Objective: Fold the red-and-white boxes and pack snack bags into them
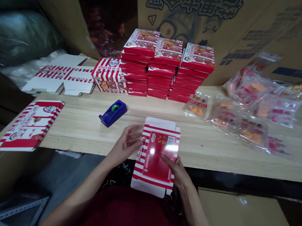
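A flat, unassembled red-and-white striped carton [154, 157] with white end flaps is tilted up over the table's front edge. My right hand [179, 170] grips it by the right side, with a finger lying across the printed red panel. At the carton's left edge is my left hand [128, 143], its thumb and fingers apart and slightly smeared by motion. Whether the left fingertips touch the cardboard is unclear. Beyond the left hand, a blue tape dispenser [113, 113] with a green core stands on the wooden table [81, 133].
Stacks of filled red boxes [161, 73] stand at the back. Flat cartons [31, 125] lie at the left edge, with more white-flapped cartons [61, 73] behind. Clear bags of toy food [239, 121] spread over the right side. Large cardboard boxes [256, 34] rise behind the table.
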Available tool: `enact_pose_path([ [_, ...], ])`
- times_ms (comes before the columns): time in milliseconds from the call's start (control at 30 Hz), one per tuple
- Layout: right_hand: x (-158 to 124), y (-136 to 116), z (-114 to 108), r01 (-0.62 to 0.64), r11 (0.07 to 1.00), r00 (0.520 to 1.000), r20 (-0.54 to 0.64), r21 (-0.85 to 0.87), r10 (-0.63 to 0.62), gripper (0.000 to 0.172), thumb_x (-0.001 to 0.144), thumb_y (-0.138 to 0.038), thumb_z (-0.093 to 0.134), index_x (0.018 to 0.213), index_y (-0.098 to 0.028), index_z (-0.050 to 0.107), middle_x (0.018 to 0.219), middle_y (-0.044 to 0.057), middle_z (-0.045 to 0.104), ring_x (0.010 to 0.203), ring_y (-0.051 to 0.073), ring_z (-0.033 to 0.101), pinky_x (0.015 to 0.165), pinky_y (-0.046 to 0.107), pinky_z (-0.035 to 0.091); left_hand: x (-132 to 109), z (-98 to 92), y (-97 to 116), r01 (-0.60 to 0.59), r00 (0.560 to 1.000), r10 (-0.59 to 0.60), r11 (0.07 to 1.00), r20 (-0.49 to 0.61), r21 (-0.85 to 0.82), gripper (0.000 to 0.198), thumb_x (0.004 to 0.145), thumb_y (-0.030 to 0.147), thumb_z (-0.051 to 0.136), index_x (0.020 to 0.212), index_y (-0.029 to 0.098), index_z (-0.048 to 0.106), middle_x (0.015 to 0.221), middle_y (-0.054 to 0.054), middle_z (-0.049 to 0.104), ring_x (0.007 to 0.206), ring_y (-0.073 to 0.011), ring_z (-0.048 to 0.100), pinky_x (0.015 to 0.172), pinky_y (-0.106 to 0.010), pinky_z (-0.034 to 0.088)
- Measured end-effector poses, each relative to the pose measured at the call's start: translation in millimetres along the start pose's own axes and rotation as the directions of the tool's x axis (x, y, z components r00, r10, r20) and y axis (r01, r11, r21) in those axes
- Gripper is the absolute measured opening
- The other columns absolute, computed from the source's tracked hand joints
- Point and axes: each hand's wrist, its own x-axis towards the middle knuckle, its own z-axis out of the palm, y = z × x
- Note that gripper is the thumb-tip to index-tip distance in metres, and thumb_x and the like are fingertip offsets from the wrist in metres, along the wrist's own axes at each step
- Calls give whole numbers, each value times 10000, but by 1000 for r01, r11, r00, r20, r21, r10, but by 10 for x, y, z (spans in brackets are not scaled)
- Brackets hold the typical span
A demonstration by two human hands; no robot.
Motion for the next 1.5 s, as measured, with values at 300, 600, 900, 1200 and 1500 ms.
enact_pose_path([
  [300, 10, 126, 161, -7, 1000, 999, -34, 28, 8, 531, 720, -440, 892, 1189, -281, 703, 1196, 40, 789, 1097, 320, 744, 945, 457, 610, -329, 516, -44, 53, 998, -46, 975, 36, -215, 1076, 724, 240, 906, 1597, 291, 278, 1631, -114, 419, 1471, -317, 445, 1206, -457, 408],
  [600, 80, 90, 89, 106, 992, 994, 33, -64, -104, 527, 631, -419, 957, 1071, -263, 713, 1027, 35, 819, 955, 283, 767, 894, 428, 608, -305, 558, 33, 161, 987, -156, 946, 41, -282, 488, 745, 256, 877, 1182, 194, 668, 1171, -92, 772, 1015, -262, 744, 931, -409, 593],
  [900, 230, 63, -221, 153, 988, 946, 293, -29, -138, 535, 633, -351, 965, 1117, -297, 743, 1078, 29, 823, 986, 261, 777, 948, 404, 591, -295, 364, -151, 190, 982, -187, 937, 38, -292, 527, 726, 255, 894, 1189, 212, 646, 1142, -88, 779, 955, -263, 753, 868, -406, 609],
  [1200, 268, 487, -212, 130, 989, 975, 192, -63, -116, 386, 750, -376, 895, 1089, -274, 741, 1080, 37, 820, 989, 256, 774, 953, 439, 585, -279, 144, -413, 5, 990, -49, 949, -130, -316, 612, 878, 353, 765, 1440, 259, 540, 1326, -115, 707, 1208, -263, 671, 1018, -394, 533],
  [1500, 50, 615, -222, 101, 986, 956, 287, -130, -60, 408, 831, -415, 827, 1202, -301, 700, 1223, 55, 777, 1113, 283, 739, 1010, 483, 556, -264, 115, -471, 26, 968, -64, 987, -244, -158, 299, 869, 404, 761, 1085, 197, 747, 1045, -67, 771, 970, -214, 701, 855, -300, 531],
])
